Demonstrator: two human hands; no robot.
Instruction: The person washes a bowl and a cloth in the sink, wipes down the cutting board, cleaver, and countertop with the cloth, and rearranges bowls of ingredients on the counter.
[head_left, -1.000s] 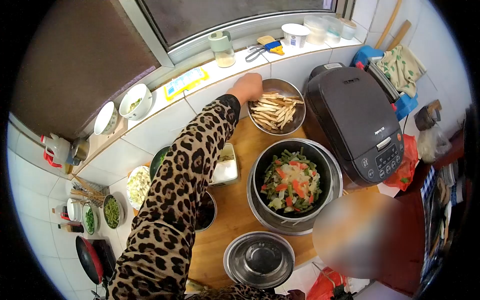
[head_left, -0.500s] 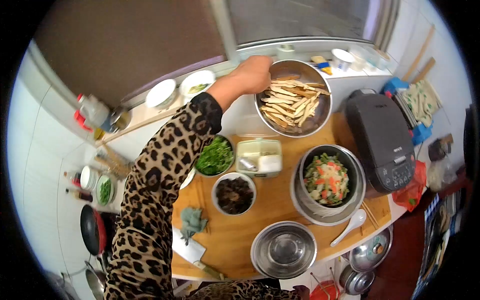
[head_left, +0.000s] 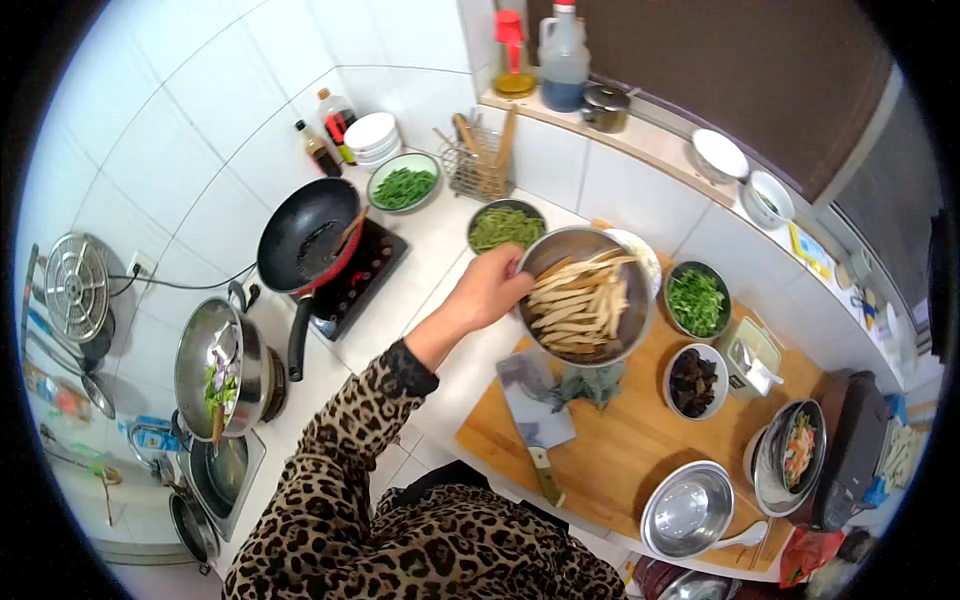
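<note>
My left hand (head_left: 486, 289) is closed on the rim of a steel bowl (head_left: 640, 322), held up over the left part of the wooden board. Pale brown strips (head_left: 580, 302) lie in this bowl. Under and just below it, a grey-green cloth (head_left: 596, 384) shows beside a cleaver (head_left: 537, 405). Behind the held bowl is a plate (head_left: 645, 258), mostly hidden. A bowl of green beans (head_left: 507, 228) stands close above my left hand. My right hand is out of view.
A black-and-red pan (head_left: 306, 232) sits on the cooktop (head_left: 372, 268), left of a steel wok (head_left: 190, 372). Bowls of chopped greens (head_left: 698, 302) and dark pieces (head_left: 694, 382), nested steel bowls (head_left: 687, 508) and a rice cooker (head_left: 850, 455) stand to the right.
My left hand has lifted the bowl of strips from beside the rice cooker and carried it left. The view has swung left, bringing the pan, wok and sink into sight.
</note>
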